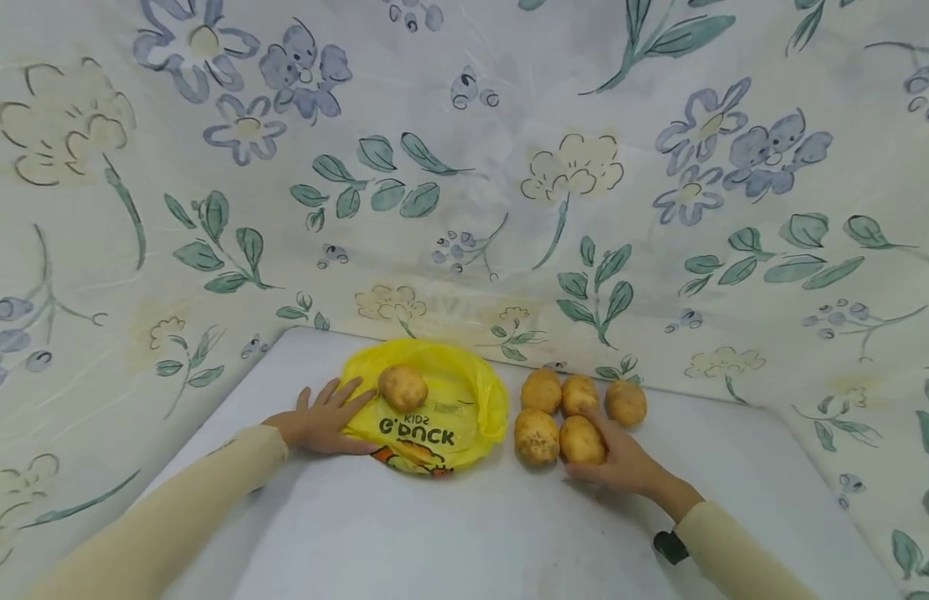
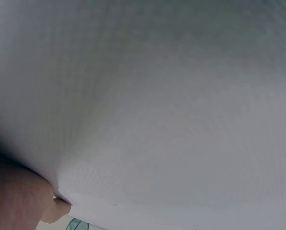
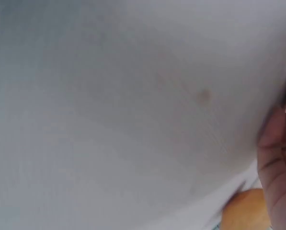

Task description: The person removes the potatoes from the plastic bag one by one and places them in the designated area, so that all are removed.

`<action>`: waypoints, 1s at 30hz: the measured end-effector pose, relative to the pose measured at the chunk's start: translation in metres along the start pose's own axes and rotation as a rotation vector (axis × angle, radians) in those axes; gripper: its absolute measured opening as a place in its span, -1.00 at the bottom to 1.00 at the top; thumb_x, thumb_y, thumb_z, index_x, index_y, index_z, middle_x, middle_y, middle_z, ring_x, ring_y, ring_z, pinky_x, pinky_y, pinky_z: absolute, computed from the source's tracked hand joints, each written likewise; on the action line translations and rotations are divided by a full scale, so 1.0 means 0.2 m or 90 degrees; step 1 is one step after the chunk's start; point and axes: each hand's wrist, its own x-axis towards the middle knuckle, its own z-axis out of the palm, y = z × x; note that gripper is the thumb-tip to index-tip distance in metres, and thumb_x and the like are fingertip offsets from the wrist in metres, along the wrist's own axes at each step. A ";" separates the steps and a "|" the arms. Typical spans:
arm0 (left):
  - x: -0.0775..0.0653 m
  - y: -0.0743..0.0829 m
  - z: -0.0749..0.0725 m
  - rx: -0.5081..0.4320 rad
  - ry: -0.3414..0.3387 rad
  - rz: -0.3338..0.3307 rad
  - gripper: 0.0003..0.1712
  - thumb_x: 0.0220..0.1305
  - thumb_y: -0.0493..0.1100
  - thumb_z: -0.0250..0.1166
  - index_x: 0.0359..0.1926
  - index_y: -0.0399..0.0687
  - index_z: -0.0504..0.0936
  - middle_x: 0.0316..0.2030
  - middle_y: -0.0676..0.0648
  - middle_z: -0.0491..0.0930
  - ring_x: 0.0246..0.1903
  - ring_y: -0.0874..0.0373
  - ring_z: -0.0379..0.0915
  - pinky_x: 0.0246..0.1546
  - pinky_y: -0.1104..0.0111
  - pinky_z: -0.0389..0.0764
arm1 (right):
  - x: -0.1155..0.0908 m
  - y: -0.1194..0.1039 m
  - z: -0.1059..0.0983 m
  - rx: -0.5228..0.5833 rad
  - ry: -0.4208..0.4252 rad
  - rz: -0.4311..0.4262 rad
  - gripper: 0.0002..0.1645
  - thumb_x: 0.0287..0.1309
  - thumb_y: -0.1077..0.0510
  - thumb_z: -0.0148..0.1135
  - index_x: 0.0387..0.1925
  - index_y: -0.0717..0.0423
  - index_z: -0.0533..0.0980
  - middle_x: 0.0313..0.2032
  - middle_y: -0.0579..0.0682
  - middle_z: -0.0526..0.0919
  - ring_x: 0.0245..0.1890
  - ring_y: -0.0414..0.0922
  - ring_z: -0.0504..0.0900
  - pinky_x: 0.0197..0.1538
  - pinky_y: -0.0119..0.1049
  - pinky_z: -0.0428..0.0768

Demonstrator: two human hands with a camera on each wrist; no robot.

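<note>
A yellow plastic bag (image 1: pixel 464 417) with printed lettering lies flat on the white table, and one potato (image 1: pixel 403 388) rests on it. My left hand (image 1: pixel 325 423) lies with spread fingers on the bag's left edge. To the bag's right sits a group of several potatoes (image 1: pixel 537 437). My right hand (image 1: pixel 621 457) grips the front right potato (image 1: pixel 581 440) of that group, thumb on the near side and fingers on the far side. In the right wrist view, part of the right hand (image 3: pixel 279 177) shows beside a potato (image 3: pixel 245 213).
The white table (image 1: pixel 434 533) reaches back to a wall hung with flower-printed sheeting (image 1: pixel 464 225). A separate potato (image 1: pixel 626 403) stands at the group's right end, just beyond the right hand. A dark object (image 1: pixel 670 547) shows at the right wrist.
</note>
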 end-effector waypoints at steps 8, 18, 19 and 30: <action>0.02 -0.03 0.00 -0.001 0.005 0.011 0.28 0.06 0.63 0.12 0.56 -0.03 -0.02 0.56 -0.30 -0.27 0.49 -0.45 -0.42 0.29 -0.47 -0.42 | -0.11 -0.01 -0.11 -0.156 0.042 -0.008 0.05 0.15 -0.36 0.28 0.50 -0.02 0.11 0.30 0.35 0.29 -0.11 0.04 0.59 -0.23 -0.14 0.62; 0.05 -0.02 0.01 0.004 -0.010 0.006 0.27 0.08 0.62 0.12 0.57 -0.02 -0.06 0.57 -0.28 -0.32 0.49 -0.45 -0.45 0.29 -0.48 -0.42 | -0.18 0.00 -0.41 -0.425 0.197 0.001 -0.04 0.31 -0.35 0.03 0.55 -0.08 -0.05 0.50 0.42 -0.25 0.33 0.57 0.12 0.26 0.55 0.12; 0.04 -0.02 0.00 0.003 -0.012 0.005 0.27 0.08 0.62 0.12 0.57 -0.02 -0.06 0.57 -0.27 -0.33 0.49 -0.45 -0.45 0.29 -0.48 -0.42 | -0.18 0.01 -0.44 -0.444 0.199 0.005 -0.02 0.30 -0.37 0.02 0.56 -0.09 -0.07 0.51 0.40 -0.30 0.35 0.57 0.08 0.28 0.54 0.07; 0.01 0.00 -0.02 0.003 -0.018 -0.008 0.25 0.09 0.60 0.13 0.57 0.00 -0.04 0.57 -0.27 -0.31 0.49 -0.45 -0.43 0.30 -0.47 -0.39 | -0.11 0.13 -0.58 -0.487 0.185 0.071 0.02 0.30 -0.46 -0.10 0.56 -0.07 -0.11 0.52 0.36 -0.46 0.41 0.51 -0.08 0.35 0.53 -0.16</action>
